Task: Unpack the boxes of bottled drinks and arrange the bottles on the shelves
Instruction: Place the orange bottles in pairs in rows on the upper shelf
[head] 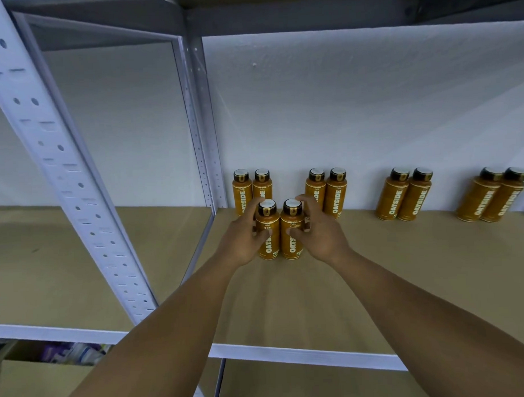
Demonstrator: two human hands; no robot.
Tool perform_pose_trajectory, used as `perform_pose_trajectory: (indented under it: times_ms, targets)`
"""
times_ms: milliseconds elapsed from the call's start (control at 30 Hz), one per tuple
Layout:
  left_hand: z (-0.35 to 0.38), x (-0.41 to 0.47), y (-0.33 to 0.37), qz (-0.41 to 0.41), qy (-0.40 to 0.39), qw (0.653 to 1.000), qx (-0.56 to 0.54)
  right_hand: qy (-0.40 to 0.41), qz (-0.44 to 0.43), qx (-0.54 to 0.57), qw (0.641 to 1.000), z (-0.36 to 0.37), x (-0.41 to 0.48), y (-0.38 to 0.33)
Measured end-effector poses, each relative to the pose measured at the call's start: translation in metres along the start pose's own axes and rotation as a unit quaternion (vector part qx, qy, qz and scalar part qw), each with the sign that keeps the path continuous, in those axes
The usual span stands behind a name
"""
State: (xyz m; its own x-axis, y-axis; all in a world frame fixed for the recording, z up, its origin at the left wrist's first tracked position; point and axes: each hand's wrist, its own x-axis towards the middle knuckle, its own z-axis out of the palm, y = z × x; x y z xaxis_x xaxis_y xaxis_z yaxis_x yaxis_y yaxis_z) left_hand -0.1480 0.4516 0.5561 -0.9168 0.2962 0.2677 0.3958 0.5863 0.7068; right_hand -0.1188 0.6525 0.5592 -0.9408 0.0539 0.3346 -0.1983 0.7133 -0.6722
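Gripping two upright orange bottles [279, 230] (black caps, white lettering), the left hand [241, 237] and right hand [320, 232] each clasp one, just before the back-wall pairs [326, 191] on the shelf [405, 267].

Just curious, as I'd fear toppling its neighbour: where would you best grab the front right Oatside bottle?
Probably the front right Oatside bottle is best gripped around its upper body, from its free right side. It stands upright, close against the front left bottle, so the left is blocked.
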Motion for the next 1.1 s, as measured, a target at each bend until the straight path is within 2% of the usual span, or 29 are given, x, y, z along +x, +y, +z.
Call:
perform_pose_trajectory:
  times_ms: [1000,1100]
  targets:
    - [0.001,0.01,-0.01,0.012,0.002,1.0,0.009,0.006,-0.006,0.008,1.0,0.007,0.008,0.007]
    - [0.001,0.005,-0.01,0.011,0.006,1.0,-0.021,-0.005,0.002,0.023,1.0,0.006,0.006,0.007]
